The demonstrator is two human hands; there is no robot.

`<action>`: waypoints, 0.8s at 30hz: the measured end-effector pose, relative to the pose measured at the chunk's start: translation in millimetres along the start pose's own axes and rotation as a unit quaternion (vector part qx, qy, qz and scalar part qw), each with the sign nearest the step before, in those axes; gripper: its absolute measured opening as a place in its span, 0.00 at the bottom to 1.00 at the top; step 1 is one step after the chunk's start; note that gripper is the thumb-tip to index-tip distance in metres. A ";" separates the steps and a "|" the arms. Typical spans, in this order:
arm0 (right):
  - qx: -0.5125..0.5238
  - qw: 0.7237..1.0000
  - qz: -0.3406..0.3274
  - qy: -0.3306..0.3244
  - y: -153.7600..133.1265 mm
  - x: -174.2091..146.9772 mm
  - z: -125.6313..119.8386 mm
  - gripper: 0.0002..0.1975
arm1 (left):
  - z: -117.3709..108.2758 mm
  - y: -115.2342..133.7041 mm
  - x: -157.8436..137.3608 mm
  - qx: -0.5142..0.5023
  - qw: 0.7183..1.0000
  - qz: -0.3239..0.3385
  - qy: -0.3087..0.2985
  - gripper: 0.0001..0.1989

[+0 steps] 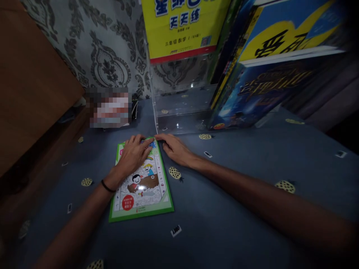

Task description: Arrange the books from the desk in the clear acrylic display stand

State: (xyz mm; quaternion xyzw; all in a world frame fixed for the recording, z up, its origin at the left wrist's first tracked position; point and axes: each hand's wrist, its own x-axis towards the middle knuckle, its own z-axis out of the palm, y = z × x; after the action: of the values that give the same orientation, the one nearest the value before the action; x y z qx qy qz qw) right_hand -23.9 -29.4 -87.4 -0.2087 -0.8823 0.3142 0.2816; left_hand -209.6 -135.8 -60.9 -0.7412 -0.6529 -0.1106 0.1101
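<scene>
A green-bordered children's book (pixel 153 183) with a cartoon cover lies flat on the blue patterned tablecloth. Across its upper left part rests my left hand (pixel 134 151), palm down with the fingers spread, hiding some of the title; a dark band circles that wrist. My right hand (pixel 176 149) is beside the book's top right corner. Its index finger stretches to that corner, while the other fingers are bent and partly hidden. Neither hand is wrapped around the book.
Behind the book stands a clear acrylic rack (pixel 179 123) holding a yellow workbook (pixel 182 41). To its right, a dark blue book (pixel 258 89) leans before a blue and yellow book (pixel 280 37). A blurred-out item (pixel 112 110) lies back left, near a brown panel (pixel 33 74).
</scene>
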 end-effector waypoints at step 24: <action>-0.042 0.999 -0.011 -0.004 -6.1 1.1 -1.1 0.19 | -21.3 1.1 -15.9 -0.211 0.961 0.161 -0.074 0.16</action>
State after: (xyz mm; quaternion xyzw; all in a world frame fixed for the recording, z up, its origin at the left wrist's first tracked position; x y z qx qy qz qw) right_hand -25.1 -32.7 -82.2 -0.2091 -0.8983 0.2742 0.2721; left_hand -210.8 -157.5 -45.5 -0.8490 -0.4931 -0.1718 -0.0808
